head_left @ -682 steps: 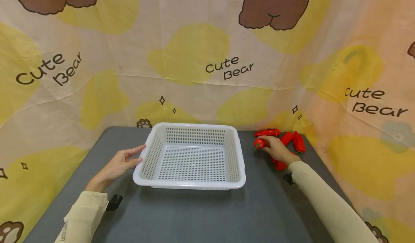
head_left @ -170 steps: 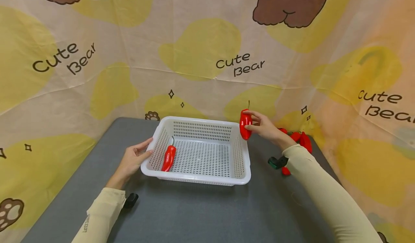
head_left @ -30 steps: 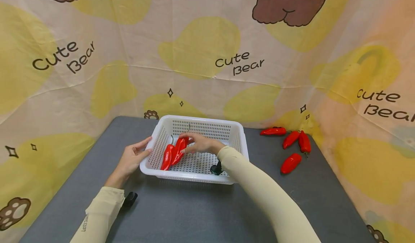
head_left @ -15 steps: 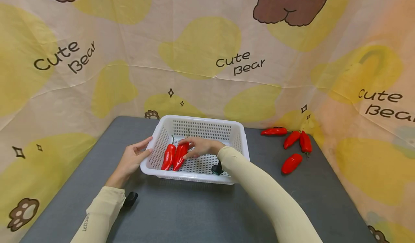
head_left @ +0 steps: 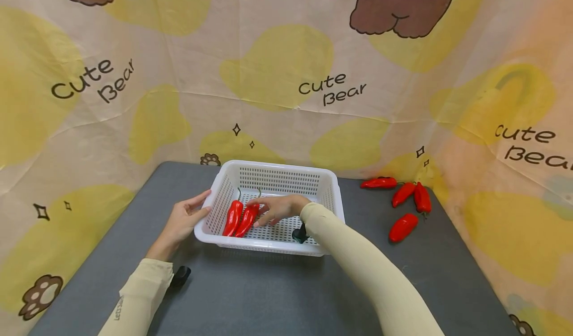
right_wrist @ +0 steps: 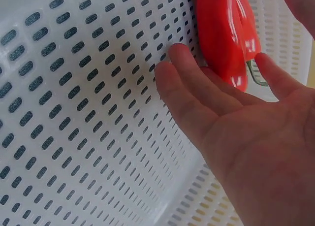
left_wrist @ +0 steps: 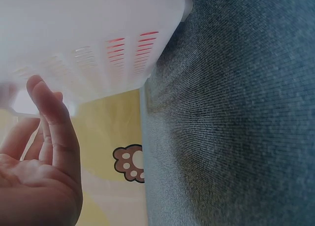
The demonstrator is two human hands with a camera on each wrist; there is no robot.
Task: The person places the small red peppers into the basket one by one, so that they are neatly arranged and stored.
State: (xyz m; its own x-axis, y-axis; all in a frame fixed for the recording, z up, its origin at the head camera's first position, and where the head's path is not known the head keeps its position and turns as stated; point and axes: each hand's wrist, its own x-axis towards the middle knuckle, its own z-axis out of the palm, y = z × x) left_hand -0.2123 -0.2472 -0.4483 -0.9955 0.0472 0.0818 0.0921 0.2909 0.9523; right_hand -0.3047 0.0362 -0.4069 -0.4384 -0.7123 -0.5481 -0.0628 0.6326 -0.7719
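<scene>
A white perforated plastic basket (head_left: 268,246) stands mid-table. Two glossy red chili peppers lie side by side at its left end: the left one (head_left: 232,219) and the right one (head_left: 246,222), green stems pointing back. My right hand (head_left: 279,208) is inside the basket beside the right pepper; in the right wrist view its fingers are extended and spread near that red pepper (right_wrist: 219,31), not wrapped round it. My left hand (head_left: 179,225) touches the basket's left side, fingertips and thumb at the rim; its loosely extended fingers (left_wrist: 59,122) show against the outer wall.
At the table's back right lie several more red peppers, one (head_left: 403,227) nearer the front and one (head_left: 378,182) against the patterned cloth (head_left: 268,67). The cloth rises behind and along both sides of the grey table (head_left: 250,296).
Since 22.7 seconds ago, two peppers have come from the right into the basket. In the last second, my right hand lowered the second and let go; my left hand stayed at the rim.
</scene>
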